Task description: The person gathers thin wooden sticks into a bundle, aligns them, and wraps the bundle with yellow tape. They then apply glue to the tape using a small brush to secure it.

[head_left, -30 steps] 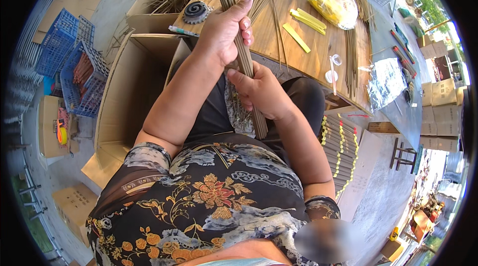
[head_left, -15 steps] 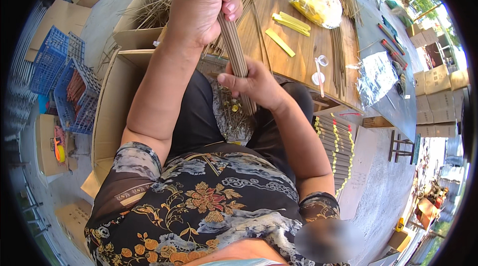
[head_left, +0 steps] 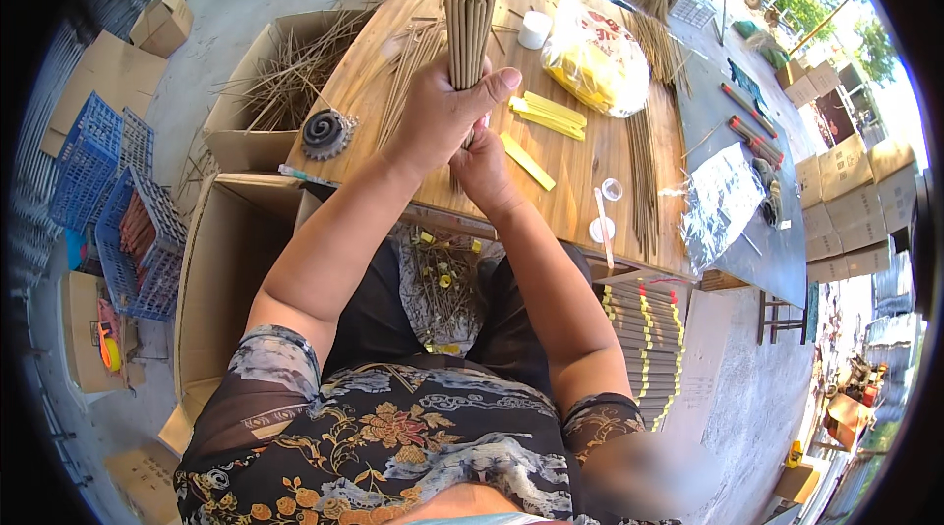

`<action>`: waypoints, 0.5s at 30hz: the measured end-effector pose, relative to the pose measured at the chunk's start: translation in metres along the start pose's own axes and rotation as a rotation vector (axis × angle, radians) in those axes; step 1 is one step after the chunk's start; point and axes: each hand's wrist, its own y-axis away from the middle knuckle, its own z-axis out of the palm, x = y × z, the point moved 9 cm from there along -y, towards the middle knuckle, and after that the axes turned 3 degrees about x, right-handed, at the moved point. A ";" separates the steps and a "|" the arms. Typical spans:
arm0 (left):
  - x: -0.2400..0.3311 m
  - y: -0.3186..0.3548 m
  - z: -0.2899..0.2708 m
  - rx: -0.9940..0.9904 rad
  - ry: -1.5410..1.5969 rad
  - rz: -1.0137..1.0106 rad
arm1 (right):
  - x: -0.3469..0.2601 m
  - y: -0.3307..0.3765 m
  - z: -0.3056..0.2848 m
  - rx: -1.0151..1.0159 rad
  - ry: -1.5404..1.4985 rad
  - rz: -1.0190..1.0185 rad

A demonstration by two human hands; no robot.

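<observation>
Bundle (head_left: 470, 29): thin, straight brown rods, matte, round in section, tips fanned slightly; held roughly upright above the near side of the counter (head_left: 582, 166).
Hands: left hand (head_left: 440, 114) wrapped round the bundle, thumb jutting out; right hand (head_left: 482, 161) closed round it just below.
Counter: smooth wood, visible grain.
Strips (head_left: 551, 115): flat, yellow, stacked; a single strip (head_left: 527, 161) beside them.
Bag (head_left: 598, 58): clear, crinkled plastic, yellow contents.
Jar (head_left: 534, 30): white, squat, cylindrical.
Coil (head_left: 328, 135): dark, spiral-faced, toothed rim.
Loose rods (head_left: 643, 181): slender, laid lengthwise at right.
</observation>
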 end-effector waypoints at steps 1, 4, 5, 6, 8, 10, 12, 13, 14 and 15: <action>0.004 0.002 0.000 -0.006 -0.006 0.013 | -0.007 0.001 0.000 0.007 0.015 0.031; 0.000 0.002 -0.002 0.045 0.013 0.012 | -0.013 0.001 0.000 0.007 0.109 0.112; -0.007 0.001 -0.004 0.066 0.012 -0.004 | -0.008 -0.001 0.000 0.010 0.060 0.081; -0.015 -0.001 -0.005 0.088 0.050 -0.079 | -0.006 -0.002 0.000 0.019 0.012 0.050; -0.002 0.001 -0.005 0.105 0.007 0.037 | -0.008 -0.001 0.000 0.038 0.006 -0.013; 0.008 0.006 -0.006 0.102 -0.044 0.112 | -0.004 -0.001 0.002 0.022 0.025 -0.002; -0.001 0.004 -0.010 0.159 -0.063 0.070 | 0.000 -0.007 0.002 0.047 -0.016 -0.007; -0.004 0.002 -0.012 0.188 -0.071 0.054 | -0.008 -0.007 0.002 0.060 -0.007 -0.079; 0.002 0.002 -0.009 0.154 -0.085 0.098 | -0.017 -0.004 0.002 0.073 0.002 -0.151; 0.009 0.006 -0.006 0.122 -0.102 0.135 | -0.025 0.000 0.003 0.087 0.007 -0.216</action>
